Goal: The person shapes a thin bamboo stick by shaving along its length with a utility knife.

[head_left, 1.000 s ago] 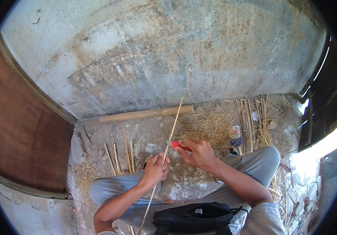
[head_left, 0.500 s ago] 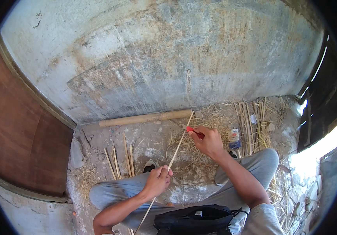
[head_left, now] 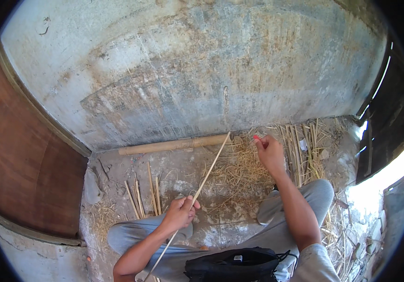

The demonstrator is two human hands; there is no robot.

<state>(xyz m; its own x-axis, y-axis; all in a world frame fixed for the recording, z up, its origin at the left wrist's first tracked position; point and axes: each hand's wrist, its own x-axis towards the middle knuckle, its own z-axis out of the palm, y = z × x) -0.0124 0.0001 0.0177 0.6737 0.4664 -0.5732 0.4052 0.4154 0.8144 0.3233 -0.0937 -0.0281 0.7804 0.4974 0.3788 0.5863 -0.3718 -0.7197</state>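
Observation:
My left hand [head_left: 179, 215] is closed around a long, thin bamboo strip [head_left: 212, 169], which slants from beside my lap up toward the wall. My right hand [head_left: 271, 153] is closed on a small red-handled knife [head_left: 257, 137]; only a bit of red shows past the fingers, and the blade cannot be made out. This hand is held apart from the strip, to the right of its far end, above the loose shavings [head_left: 242, 169].
A thick bamboo pole [head_left: 174, 144] lies along the foot of the wall. Split bamboo sticks [head_left: 296, 152] are on the right, and several more [head_left: 154, 192] on the left beyond my knee. A black bag [head_left: 230, 267] rests at my lap. A brown door [head_left: 33, 150] stands at left.
My right hand has moved away from the strip, up and to the right, with the red-handled knife. My left hand has shifted slightly left and up along with the strip.

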